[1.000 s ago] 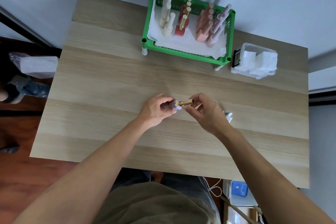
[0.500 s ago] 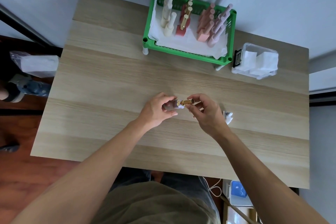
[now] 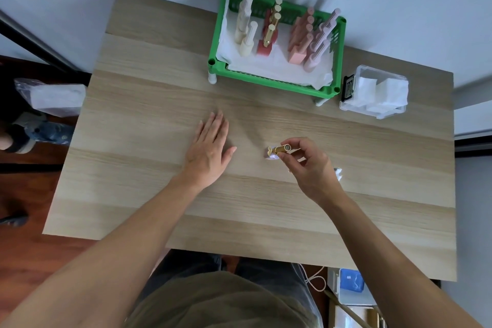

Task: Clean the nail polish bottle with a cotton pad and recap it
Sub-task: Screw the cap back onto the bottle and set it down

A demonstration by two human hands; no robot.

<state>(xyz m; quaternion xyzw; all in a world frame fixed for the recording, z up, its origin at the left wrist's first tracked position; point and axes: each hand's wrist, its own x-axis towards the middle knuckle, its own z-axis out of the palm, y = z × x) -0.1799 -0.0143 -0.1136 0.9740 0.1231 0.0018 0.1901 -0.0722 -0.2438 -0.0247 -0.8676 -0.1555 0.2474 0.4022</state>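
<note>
Your left hand (image 3: pixel 209 149) lies flat, palm down on the table (image 3: pixel 138 125), fingers straight and close together, thumb stuck out to the right, holding nothing. Your right hand (image 3: pixel 310 168) sits right of it, well apart, with thumb and forefinger pinching the gold cap (image 3: pixel 282 148) of the bottle (image 3: pixel 272 154); the other fingers curl under. The cap is on the bottle and points up-right toward the camera, round end visible. The bottle's pale, glassy body shows just below-left of the cap, at or just above the tabletop; can't tell if it touches the wood. It sits mid-table, between your two hands, closer to the right one. A crumpled white pad (image 3: pixel 338 173) lies on the table just right of your right wrist, partly hidden by the hand. At the far edge, a green rack (image 3: pixel 271 80) lined with white paper holds upright bottles in rows: cream ones on the left, red with gold caps in the middle, pink and mauve on the right. Right of the rack, just beside it, a clear box (image 3: pixel 372 112) holds white pads. Both bare forearms reach in from the bottom of the view. Off the table's left edge, a white bag (image 3: pixel 53 98) lies on the floor.
</note>
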